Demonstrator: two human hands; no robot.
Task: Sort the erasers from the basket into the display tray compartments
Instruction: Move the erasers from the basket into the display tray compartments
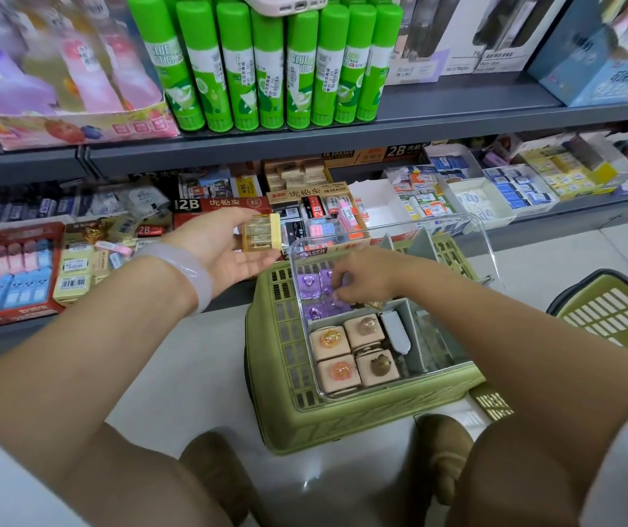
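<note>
Erasers: purple heart erasers (318, 294) sit in the far left compartment of the clear display tray (485, 256), and four beige character erasers (354, 349) fill the compartment nearer the person. A pale blue-grey piece (396, 330) lies just beside the beige ones, against a grey divider (411, 336). The tray rests on top of the green basket (343, 424), which stands on the floor in front of the shelf.

Left hand (225, 247) is raised beside the tray, palm partly up, thumb and fingers pinching a small yellow clear-topped eraser box (261, 233) (held over the shelf edge, not yet over any compartment). Right hand (362, 277) is down inside the tray at the purple group, fingertips (337, 294) curled onto one of the purple pieces; looks like a pinch to nudge or seat it, but whether it is lifted cannot be told.

Progress, as a judgement: roughly midway. Two compartments are stocked, the right-hand side of the tray looks mostly bare behind the dividers (glare makes it hard to read). The yellow box still needs a slot. What remains in the basket under the tray is hidden.

A second green basket (616, 313) stands on the right, well apart. Green glue sticks (267, 66) line the upper shelf (457, 116).
</note>
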